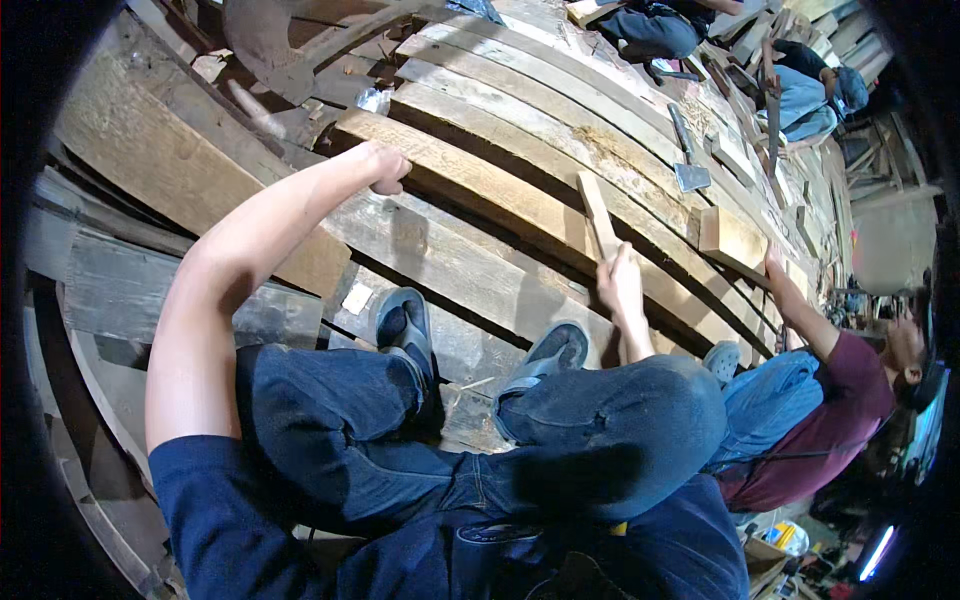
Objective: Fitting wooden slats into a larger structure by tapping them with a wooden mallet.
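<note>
A long squared wooden beam (490,190) lies slantwise across the floor boards in front of my feet. At its left end my left hand (388,168) is closed, the fingers curled by the beam's near edge; what they hold, if anything, is hidden. In front of my right knee, my right hand (622,280) grips the lower end of a short flat wooden strip (597,208). This strip points away from me, crossing over the beam.
A co-worker in a maroon shirt (850,380) sits close on my right, a hand by a wooden block (735,236). Beyond the beam are several planks (520,85) and a hatchet (688,160). Two more people (655,30) sit farther off. A thick timber (170,150) lies at left.
</note>
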Tool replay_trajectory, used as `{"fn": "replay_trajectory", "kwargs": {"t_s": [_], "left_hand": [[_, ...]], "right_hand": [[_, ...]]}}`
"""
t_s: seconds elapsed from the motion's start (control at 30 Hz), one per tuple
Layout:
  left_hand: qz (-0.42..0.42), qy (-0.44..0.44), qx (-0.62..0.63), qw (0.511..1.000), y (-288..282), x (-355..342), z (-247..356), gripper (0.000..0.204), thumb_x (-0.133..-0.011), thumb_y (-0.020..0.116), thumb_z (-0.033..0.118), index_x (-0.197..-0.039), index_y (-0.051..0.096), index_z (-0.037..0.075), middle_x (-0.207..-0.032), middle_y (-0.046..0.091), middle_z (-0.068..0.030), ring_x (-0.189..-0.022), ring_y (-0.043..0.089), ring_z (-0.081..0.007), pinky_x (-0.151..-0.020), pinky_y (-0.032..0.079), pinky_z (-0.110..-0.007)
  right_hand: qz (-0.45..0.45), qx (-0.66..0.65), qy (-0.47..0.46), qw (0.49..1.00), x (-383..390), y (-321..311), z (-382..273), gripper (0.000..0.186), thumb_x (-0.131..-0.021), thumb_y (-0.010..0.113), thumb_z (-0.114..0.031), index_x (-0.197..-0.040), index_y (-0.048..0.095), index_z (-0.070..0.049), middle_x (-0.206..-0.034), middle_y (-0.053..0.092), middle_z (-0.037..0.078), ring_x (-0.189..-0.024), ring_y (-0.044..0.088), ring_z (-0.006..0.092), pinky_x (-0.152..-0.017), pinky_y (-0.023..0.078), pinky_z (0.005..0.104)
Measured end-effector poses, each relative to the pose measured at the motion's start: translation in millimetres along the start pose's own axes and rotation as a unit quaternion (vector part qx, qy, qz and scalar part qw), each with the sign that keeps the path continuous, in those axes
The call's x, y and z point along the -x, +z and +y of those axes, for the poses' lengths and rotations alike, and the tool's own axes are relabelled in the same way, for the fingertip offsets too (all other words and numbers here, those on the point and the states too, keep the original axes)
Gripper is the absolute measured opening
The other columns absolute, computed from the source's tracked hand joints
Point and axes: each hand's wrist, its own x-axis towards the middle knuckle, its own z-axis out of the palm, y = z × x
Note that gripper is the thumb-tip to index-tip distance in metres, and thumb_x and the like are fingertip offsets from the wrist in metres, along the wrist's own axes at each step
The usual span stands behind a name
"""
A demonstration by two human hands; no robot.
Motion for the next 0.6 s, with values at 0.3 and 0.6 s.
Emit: {"fn": "replay_trajectory", "kwargs": {"t_s": [0.3, 0.6], "left_hand": [[-0.017, -0.019, 0.042, 0.999, 14.3, -29.1, -35.5, 0.038, -0.078, 0.056, 0.029, -0.105, 0.061, 0.003, -0.099, 0.064, -0.0198, -0.095, 0.061, -0.0323, -0.082, 0.049, -0.042], [-0.043, -0.059, 0.031, 0.997, 24.8, -3.2, -27.7, 0.037, -0.077, 0.056, 0.031, -0.103, 0.065, 0.006, -0.105, 0.065, -0.0114, -0.099, 0.061, -0.0276, -0.084, 0.048, -0.038]], "right_hand": [[-0.270, 0.297, -0.424, 0.812, -129.4, -90.5, -112.3, 0.048, -0.084, 0.052, -0.015, -0.131, 0.040, -0.014, -0.091, 0.057, 0.018, -0.073, 0.060, 0.0345, -0.067, 0.048, 0.0459], [-0.291, 0.200, -0.306, 0.884, -105.6, -57.3, -168.5, 0.043, -0.090, 0.043, -0.045, -0.089, 0.052, -0.003, -0.063, 0.057, 0.022, -0.064, 0.059, 0.0398, -0.059, 0.048, 0.0473]]}}
